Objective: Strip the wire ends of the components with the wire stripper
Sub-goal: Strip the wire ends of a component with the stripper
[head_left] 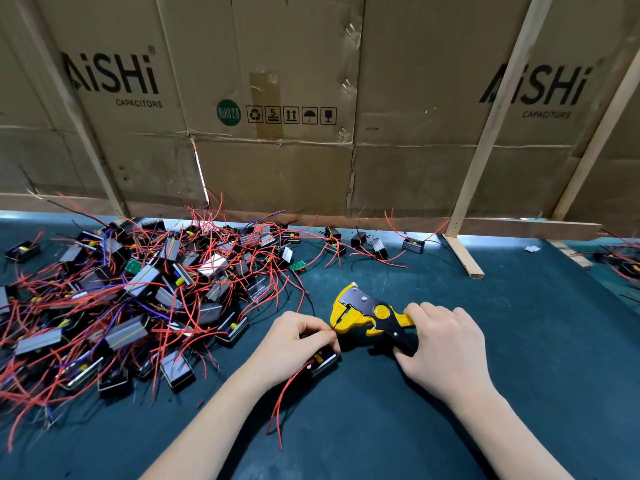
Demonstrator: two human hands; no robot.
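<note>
On the tabletop (450, 375), near right of the pile (138, 289), my right hand (446, 344) grips the stripper (367, 315); left hand (298, 341) pinches a component's (322, 362) wire at its mouth. I'd seat it fully, then squeeze steadily.

From my remote seat I see two bare forearms and two bare hands, the left hand (298, 336) and the right hand (441, 344). No sleeve shows back from the fingers, nor any glove, ring, watch or band at either wrist. The nails I can see are short and plain.
</note>
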